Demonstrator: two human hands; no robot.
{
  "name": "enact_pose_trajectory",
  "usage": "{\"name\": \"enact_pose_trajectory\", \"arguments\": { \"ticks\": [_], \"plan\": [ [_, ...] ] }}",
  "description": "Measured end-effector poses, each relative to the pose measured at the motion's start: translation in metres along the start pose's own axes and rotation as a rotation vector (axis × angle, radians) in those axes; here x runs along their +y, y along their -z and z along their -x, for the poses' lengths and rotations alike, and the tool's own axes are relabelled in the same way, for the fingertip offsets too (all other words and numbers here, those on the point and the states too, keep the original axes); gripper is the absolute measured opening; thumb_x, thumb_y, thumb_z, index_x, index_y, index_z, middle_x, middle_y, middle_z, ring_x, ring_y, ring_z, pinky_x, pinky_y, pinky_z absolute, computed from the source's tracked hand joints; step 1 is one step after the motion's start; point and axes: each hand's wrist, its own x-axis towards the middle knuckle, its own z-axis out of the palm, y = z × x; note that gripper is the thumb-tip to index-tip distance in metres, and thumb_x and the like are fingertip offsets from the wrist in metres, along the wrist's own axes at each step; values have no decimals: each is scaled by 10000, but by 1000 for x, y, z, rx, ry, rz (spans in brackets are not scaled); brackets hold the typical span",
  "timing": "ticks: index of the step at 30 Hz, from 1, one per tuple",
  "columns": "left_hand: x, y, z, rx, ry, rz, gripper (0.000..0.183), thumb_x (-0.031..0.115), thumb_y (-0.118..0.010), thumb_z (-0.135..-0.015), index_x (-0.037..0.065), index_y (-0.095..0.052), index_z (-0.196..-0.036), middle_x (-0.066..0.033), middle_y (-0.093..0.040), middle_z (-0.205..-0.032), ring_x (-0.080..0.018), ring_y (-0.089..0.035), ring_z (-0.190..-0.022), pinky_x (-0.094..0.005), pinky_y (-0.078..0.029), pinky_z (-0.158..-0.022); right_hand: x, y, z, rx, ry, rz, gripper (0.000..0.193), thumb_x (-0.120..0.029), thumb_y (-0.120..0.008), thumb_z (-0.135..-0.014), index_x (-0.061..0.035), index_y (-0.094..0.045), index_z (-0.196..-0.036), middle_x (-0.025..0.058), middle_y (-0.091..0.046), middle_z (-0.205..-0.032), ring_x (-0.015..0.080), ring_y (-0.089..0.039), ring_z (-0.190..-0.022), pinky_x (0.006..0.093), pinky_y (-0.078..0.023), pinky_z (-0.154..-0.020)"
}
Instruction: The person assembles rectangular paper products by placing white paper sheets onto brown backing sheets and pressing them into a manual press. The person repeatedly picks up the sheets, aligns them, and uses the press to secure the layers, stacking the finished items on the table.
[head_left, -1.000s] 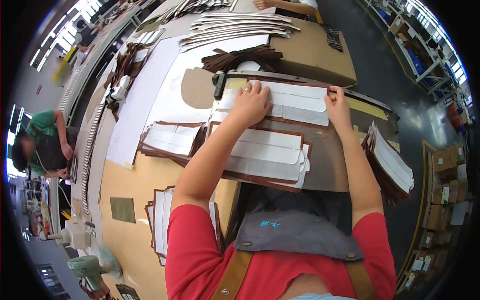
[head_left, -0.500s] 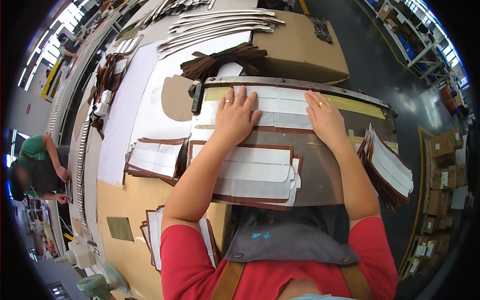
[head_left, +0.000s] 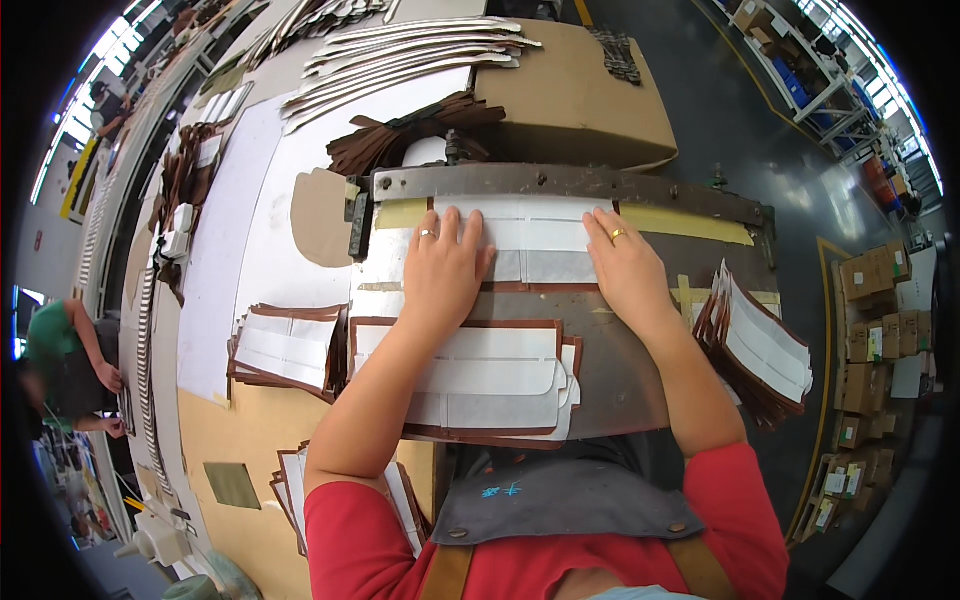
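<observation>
A white panel with brown edges [head_left: 545, 235] lies on a grey metal plate [head_left: 620, 375], its far edge along a riveted metal bar [head_left: 480, 183]. My left hand [head_left: 448, 268] rests flat on the panel's left part, fingers spread and pointing at the bar. On the panel's right end lies my right hand [head_left: 630, 268], fingers stretched out and close together. Neither hand grips anything. Yellow tape [head_left: 690, 226] runs along the bar on both sides of the panel. Nearer to me, partly under my left forearm, is a stack of similar panels [head_left: 485, 375].
More panel stacks lie at the left [head_left: 285, 345] and right [head_left: 762, 345] of the plate. A brown cardboard box [head_left: 590, 100] stands behind the bar, beside bundled brown strips [head_left: 420, 130]. A co-worker in green [head_left: 60, 350] is at the far left; cartons [head_left: 875, 340] line the right.
My view has shifted, so the whole scene sits further left and lower. The metal bar now shows a broader face beyond the panel. Both hands stay flat on the panel.
</observation>
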Motion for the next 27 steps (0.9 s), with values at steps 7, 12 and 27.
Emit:
{"name": "enact_pose_trajectory", "arguments": {
  "ticks": [7,12,27],
  "plan": [
    [2,2,4,34,-19,-9,373,245,-581,-845,83,-516,-1175,-159,-530,-1136,-382,-526,-1035,-414,-481,-785,0,5,0,-42,-1,-56,323,-129,-566,-834,-26,-564,-1140,103,-561,-1166,268,-525,-1084,362,-448,-910],
    [-2,2,2,74,-11,61,273,213,-571,-848,93,-569,-1093,-126,-557,-1053,-365,-543,-956,-417,-481,-747,12,5,1,-20,17,-171,294,-149,-569,-838,-56,-593,-1116,88,-571,-1119,265,-527,-1051,379,-427,-891],
    [-43,0,3,45,34,245,431,215,-637,-782,85,-504,-1170,-93,-503,-1160,-337,-487,-1060,-435,-372,-918,-54,-27,-61,-70,211,-556,291,-120,-591,-807,-33,-589,-1085,123,-528,-1083,271,-494,-1026,365,-392,-907]
  ]
}}
